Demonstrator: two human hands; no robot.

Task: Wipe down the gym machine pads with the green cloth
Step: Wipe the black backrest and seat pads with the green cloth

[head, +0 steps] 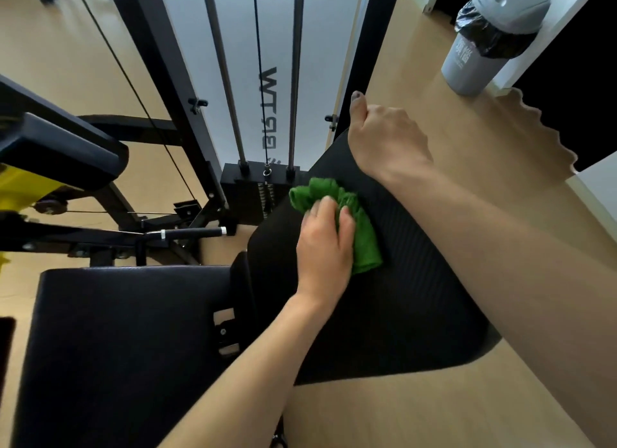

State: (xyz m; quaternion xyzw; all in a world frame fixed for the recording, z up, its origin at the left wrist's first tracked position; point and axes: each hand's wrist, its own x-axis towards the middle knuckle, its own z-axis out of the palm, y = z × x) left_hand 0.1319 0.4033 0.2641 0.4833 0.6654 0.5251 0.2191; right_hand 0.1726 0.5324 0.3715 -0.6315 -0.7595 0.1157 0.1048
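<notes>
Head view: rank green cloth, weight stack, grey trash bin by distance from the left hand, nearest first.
1. Crumpled green cloth: under the left hand, on the black back pad.
2. Black weight stack: just beyond, upper left of the hand.
3. Grey lidded trash bin: far upper right, on the floor.

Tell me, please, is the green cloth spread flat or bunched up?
Bunched up: the green cloth lies in crumpled folds under the left hand on the back pad.

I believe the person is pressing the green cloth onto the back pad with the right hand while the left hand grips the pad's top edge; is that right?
Not quite: the hands are swapped. In the head view, the left hand presses the green cloth onto the back pad, while the right hand grips the pad's top edge.
</notes>
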